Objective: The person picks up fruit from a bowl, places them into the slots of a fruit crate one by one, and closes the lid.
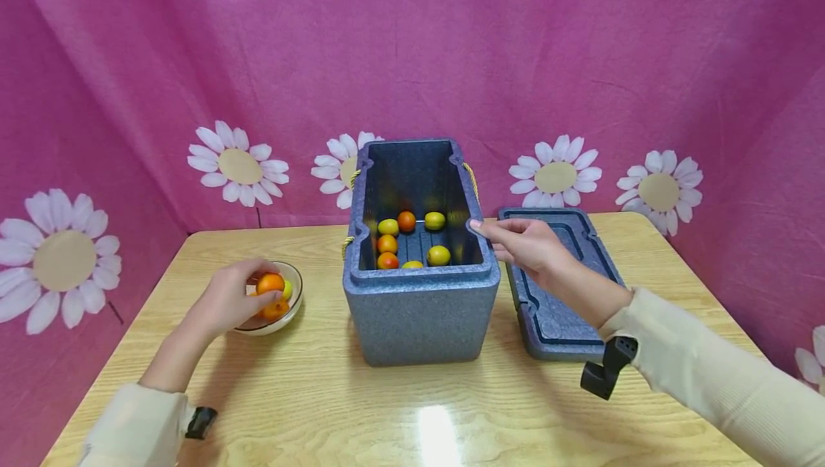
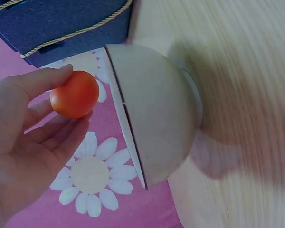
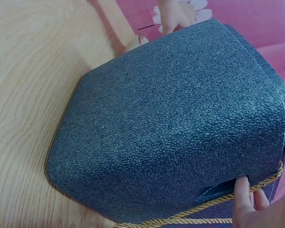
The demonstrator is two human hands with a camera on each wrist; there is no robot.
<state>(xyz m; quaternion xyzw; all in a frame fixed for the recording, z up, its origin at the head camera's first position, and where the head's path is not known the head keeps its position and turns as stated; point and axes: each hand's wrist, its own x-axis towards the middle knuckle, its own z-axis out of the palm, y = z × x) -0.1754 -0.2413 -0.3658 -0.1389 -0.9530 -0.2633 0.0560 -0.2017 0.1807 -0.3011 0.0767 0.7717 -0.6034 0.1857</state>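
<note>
**Cream sleeves closest to head cam; orange-red fruit pinched at left, grey box gripped at right**

Pinching one orange-red fruit in left hand, with thumb on one side and fingertips on the other. From head view: sits over the bowl, left of the box, with other orange and yellow-green fruit inside. From left wrist: just outer wall and rim of the bowl, contents hidden, but a plain gap between held fruit and rim.

Gripping the box at a side notch with right hand. From head view: thumb at the rim, rest of the fingers partly behind the wall. From right wrist: one fingertip at the recess, another by the gold rope. Can't tell whether remaining fingers press together.

Only from head view: seven pieces of yellow to red fruit visible inside the box, plus grey lid flat on the table, right of the box. From right wrist: no view into the box, just pebbled outer walls.
</note>
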